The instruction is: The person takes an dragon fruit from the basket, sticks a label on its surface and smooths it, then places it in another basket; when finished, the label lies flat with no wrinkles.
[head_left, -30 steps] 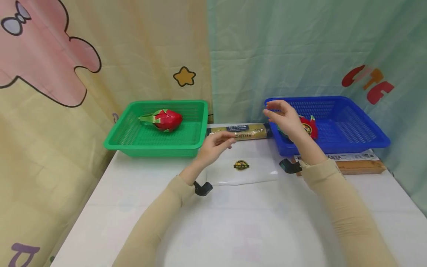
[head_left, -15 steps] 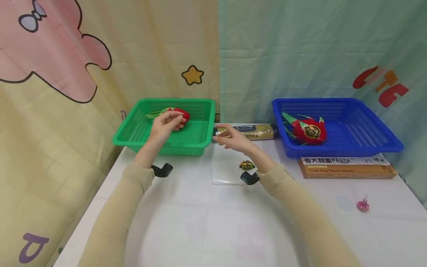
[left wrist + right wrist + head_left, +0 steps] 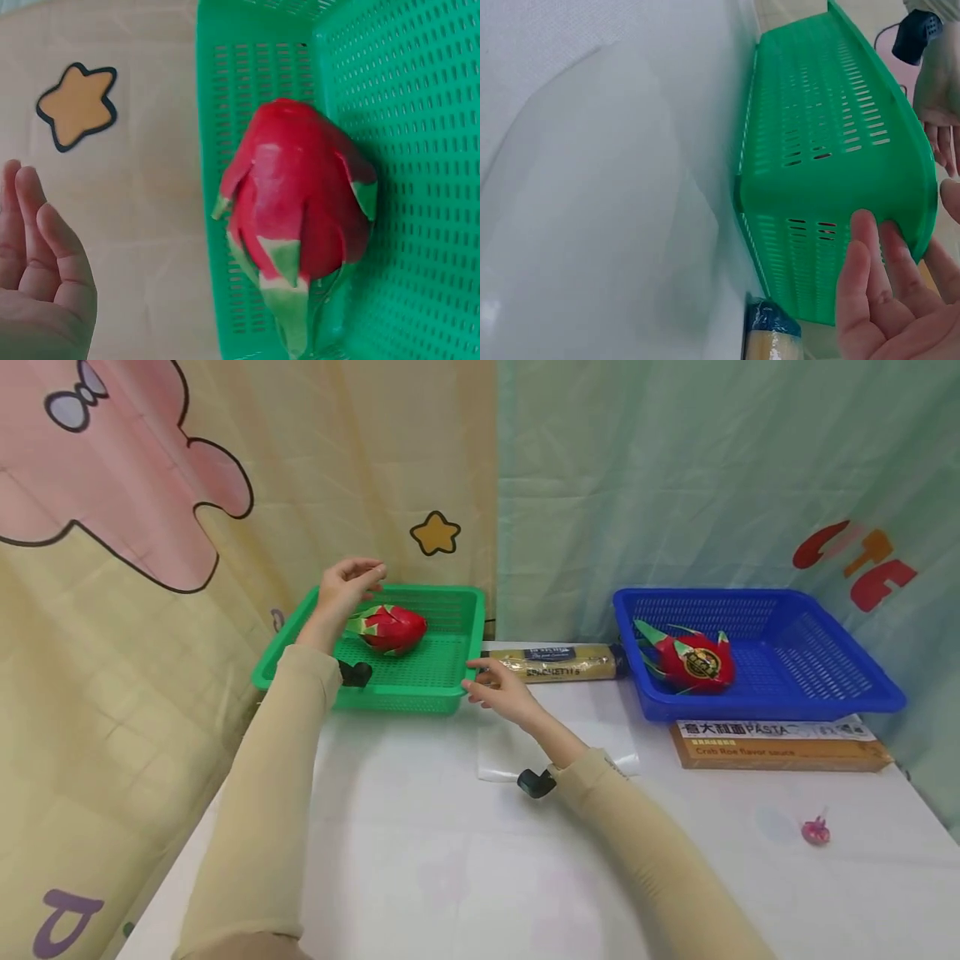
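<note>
A red dragon fruit (image 3: 393, 629) with green-tipped scales lies on its side in the green basket (image 3: 420, 690). My left hand (image 3: 347, 591) hovers above the basket's left rear part, holding nothing; in the left wrist view its fingers (image 3: 69, 247) are apart from the fruit. At the basket's right side is my right hand (image 3: 504, 695). The right wrist view shows its fingertips (image 3: 864, 225) at the outer wall near a corner, with the thumb up by the rim; a firm grip is not visible.
A spaghetti packet (image 3: 558, 674) lies right of the green basket. Beyond it stands a blue basket (image 3: 795, 689) holding another dragon fruit (image 3: 692, 662) with a label. A pasta box (image 3: 783, 756), a white bag (image 3: 558, 752) and a small pink object (image 3: 816, 831) lie nearer. Curtains (image 3: 600, 485) hang behind.
Both hands have moved left from one second ago. Over the last half second my left hand went up and back from the dragon fruit, while my right hand came to the green basket's side.
</note>
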{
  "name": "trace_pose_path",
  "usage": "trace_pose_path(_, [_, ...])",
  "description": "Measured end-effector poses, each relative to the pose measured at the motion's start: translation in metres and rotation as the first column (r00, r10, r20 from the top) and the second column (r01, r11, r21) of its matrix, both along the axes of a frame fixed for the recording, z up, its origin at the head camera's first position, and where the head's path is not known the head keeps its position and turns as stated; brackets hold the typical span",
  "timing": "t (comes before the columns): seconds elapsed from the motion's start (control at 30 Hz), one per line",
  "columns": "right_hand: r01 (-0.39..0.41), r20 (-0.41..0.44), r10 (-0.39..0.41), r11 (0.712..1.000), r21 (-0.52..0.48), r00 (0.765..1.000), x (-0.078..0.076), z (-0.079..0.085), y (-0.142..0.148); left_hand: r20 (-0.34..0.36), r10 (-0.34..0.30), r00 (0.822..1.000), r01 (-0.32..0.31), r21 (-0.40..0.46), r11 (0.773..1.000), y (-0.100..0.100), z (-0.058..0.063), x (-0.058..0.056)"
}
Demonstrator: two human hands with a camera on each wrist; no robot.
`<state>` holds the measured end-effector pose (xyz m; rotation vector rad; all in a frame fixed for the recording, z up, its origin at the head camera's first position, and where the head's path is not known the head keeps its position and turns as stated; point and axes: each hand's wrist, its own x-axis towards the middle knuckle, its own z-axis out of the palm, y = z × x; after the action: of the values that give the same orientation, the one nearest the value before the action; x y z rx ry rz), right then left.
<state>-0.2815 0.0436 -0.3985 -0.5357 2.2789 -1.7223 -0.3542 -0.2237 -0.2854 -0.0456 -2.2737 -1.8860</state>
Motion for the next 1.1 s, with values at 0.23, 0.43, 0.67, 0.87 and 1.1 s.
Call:
trace_pose_path(0.23, [0.028,-0.007,-0.028,0.999,-0.032,1.0,0.0,-0.003,-0.001,0.001,0.077,0.997,-0.077,0.095,0.993,-0.001,-0.023,-0.019])
trace_pose_path(0.43, [0.002,0.022,-0.002,0.999,-0.035,1.0,0.0,-0.001,-0.002,0.045,0.138,0.989,-0.143,0.141,0.98,-0.003,-0.043,-0.022])
trace_pose_path(0.67, [-0.001,0.026,0.002,0.999,-0.038,1.0,-0.001,-0.001,-0.001,0.048,0.128,0.991,-0.129,0.013,0.992,-0.009,-0.057,-0.025])
trace_pose_path(0.87, [-0.003,0.017,0.004,0.999,-0.039,1.0,-0.002,-0.002,0.0,0.0,0.11,0.994,-0.108,-0.168,0.98,-0.012,-0.064,-0.029])
trace_pose_path(1.1, [-0.013,0.024,0.014,0.999,-0.044,1.0,-0.002,-0.007,0.0,-0.033,0.095,0.995,-0.1,-0.353,0.93,-0.006,-0.069,-0.031])
